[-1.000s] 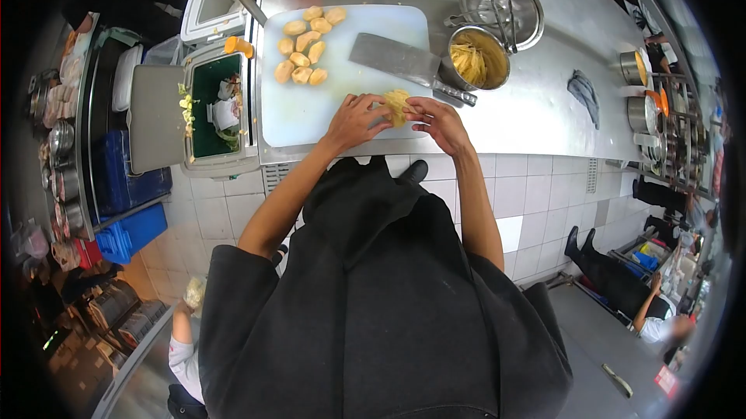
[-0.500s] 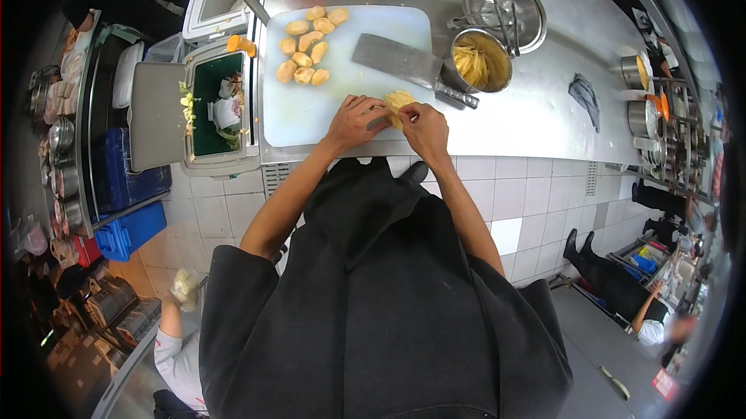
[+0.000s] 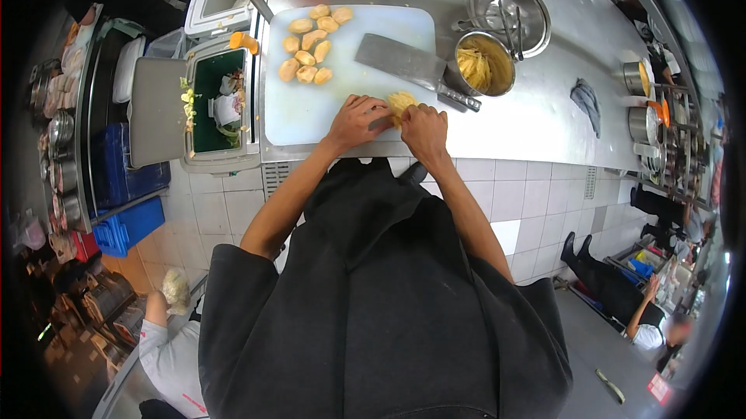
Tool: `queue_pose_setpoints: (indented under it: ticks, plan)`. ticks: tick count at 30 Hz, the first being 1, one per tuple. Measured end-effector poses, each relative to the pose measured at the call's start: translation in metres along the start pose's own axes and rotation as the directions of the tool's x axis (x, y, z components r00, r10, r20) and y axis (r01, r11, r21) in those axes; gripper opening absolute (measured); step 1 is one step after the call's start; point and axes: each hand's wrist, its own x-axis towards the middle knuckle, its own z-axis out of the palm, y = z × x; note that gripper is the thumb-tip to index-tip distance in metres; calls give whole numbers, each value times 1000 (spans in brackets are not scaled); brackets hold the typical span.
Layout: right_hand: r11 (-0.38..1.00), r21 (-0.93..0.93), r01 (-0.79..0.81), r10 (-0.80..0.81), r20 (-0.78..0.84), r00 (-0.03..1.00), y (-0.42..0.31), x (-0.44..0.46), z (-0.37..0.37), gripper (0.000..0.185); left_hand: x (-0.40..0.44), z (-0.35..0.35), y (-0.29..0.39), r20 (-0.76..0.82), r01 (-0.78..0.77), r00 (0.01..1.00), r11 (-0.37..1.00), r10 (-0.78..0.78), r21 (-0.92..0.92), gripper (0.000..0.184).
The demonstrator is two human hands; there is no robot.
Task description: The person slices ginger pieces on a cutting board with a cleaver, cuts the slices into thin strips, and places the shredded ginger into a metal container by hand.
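Note:
Near the front edge of the white cutting board [image 3: 311, 120], my left hand [image 3: 359, 121] and my right hand [image 3: 425, 130] meet at a small bundle of pale yellow strips [image 3: 402, 100]. The fingers of both hands are bent and closed on its near end, which they partly hide. Beyond the bundle lies a broad cleaver [image 3: 400, 60], its handle pointing right over the board's edge. Several peeled, yellowish lumps, like small potatoes [image 3: 313, 37], sit at the board's far left. More yellow strips [image 3: 474, 69] fill part of a metal pot [image 3: 503, 77] to the right.
A steel bowl [image 3: 536, 27] with tongs stands behind the pot. A grey cloth [image 3: 585, 104] lies on the steel counter [image 3: 544, 124]. Left of the board is an open bin [image 3: 208, 128] with scraps. One person's arm [image 3: 155, 309] is at lower left; another person [image 3: 622, 295] is far right.
My right hand's fingers have curled more over the bundle, while my left hand stays almost in place. The view has shifted slightly. The person at lower left has moved an arm.

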Motion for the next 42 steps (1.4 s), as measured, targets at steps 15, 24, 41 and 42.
queue_pose_setpoints:
  ticks: [15,24,41,42]
  plan:
    - [996,-25,-88,87,-37,996,0,-11,9,12,2,-3,3,13,0,1000,1000,0,-11,37]
    - [972,203,-121,146,-113,983,1,-18,5,9,1,-2,2,20,5,1000,1000,-5,-4,35]
    - [763,476,-437,434,124,892,9,-24,-11,23,6,-5,10,54,37,998,998,-39,43,42]
    - [761,477,-440,437,125,891,10,-25,-8,23,7,-5,10,57,36,998,999,-38,41,42]
